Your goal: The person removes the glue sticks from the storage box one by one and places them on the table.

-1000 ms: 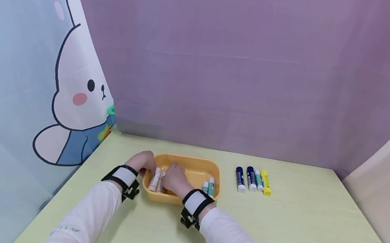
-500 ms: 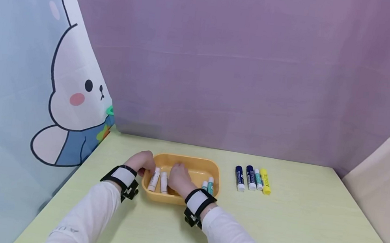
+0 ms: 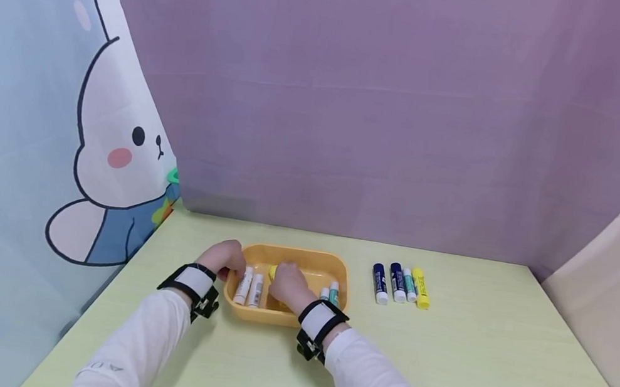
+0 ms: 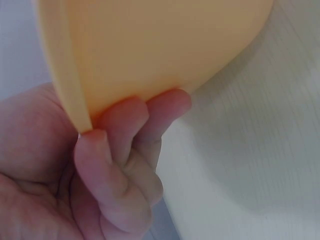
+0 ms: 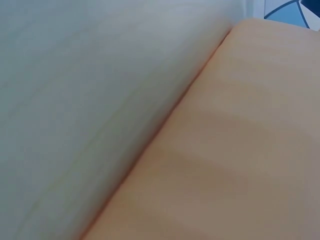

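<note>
Inside the tray your right hand pinches a yellow stick while your left hand grips the rim, so a loose pinch could drop it onto the others.

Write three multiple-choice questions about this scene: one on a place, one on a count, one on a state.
1. Where is the right hand?
A. inside the orange plastic tray
B. on the row of sticks
C. flat on the bare table

2. How many capped sticks lie in a row on the pale green table right of the tray?
A. two
B. four
C. six

3. What does the left hand do?
A. hangs in the air
B. grips the tray's left rim
C. holds a blue stick

Answers: 1 A, the hand covers the tray's middle. 2 B, two dark blue, one teal, one yellow. 3 B, the left wrist view shows fingers curled under the rim.
</note>
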